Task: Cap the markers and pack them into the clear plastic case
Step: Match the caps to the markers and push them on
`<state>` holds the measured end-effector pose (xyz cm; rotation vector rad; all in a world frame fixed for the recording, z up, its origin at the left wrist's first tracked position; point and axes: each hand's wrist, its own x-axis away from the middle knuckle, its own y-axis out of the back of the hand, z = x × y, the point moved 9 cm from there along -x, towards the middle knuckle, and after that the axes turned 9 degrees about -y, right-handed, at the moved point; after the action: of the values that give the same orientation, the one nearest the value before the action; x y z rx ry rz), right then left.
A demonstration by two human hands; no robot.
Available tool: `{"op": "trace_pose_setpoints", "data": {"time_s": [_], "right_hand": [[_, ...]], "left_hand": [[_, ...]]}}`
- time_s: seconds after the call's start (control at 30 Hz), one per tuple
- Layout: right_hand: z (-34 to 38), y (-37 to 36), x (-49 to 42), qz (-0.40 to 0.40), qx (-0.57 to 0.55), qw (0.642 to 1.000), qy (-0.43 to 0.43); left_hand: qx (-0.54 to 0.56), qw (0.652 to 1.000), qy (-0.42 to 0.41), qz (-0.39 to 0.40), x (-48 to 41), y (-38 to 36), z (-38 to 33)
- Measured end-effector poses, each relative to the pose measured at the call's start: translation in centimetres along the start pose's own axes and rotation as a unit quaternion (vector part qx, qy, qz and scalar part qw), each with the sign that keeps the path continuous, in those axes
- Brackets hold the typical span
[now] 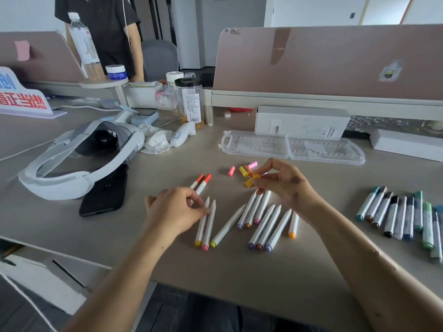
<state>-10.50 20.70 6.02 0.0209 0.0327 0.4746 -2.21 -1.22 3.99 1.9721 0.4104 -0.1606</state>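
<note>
Several uncapped white markers [263, 221] lie in the middle of the desk, coloured ends toward me. My right hand [285, 185] pinches an orange cap [251, 180] just above them. Loose caps [244, 170], yellow and pink, lie behind it, with one pink cap [231, 171] apart to the left. My left hand [177, 209] rests its fingertips on two uncapped markers [206, 221]; whether it grips them I cannot tell. Two capped red-orange markers [202, 182] lie beyond that hand. The clear plastic case [292, 147] lies open and empty further back.
A row of capped markers [405, 216] in blues, greens and darks lies at the right. A white headset [79, 156] and a black phone [105, 192] sit to the left. White boxes [302, 122], a jar [189, 99] and tissue stand behind. A person stands at back left.
</note>
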Motion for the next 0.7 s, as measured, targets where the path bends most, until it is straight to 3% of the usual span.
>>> {"op": "trace_pose_setpoints", "data": {"time_s": [0.33, 0.53, 0.6, 0.7], "right_hand": [[0.0, -0.6, 0.5, 0.012, 0.025, 1.000, 0.000], [-0.8, 1.2, -0.3, -0.047, 0.005, 0.999, 0.004], [-0.9, 2.1, -0.3, -0.081, -0.018, 0.997, 0.003], [-0.7, 3.4, -0.1, -0.137, -0.055, 0.989, 0.017]], "left_hand": [[0.026, 0.999, -0.029, 0.009, 0.3, -1.1, -2.4], [-0.034, 0.997, -0.075, 0.009, -0.8, -1.7, -4.8], [0.002, 0.995, -0.095, 0.010, -1.4, -1.6, -5.6], [0.154, 0.980, -0.128, 0.009, -2.4, -1.1, -6.6]]}}
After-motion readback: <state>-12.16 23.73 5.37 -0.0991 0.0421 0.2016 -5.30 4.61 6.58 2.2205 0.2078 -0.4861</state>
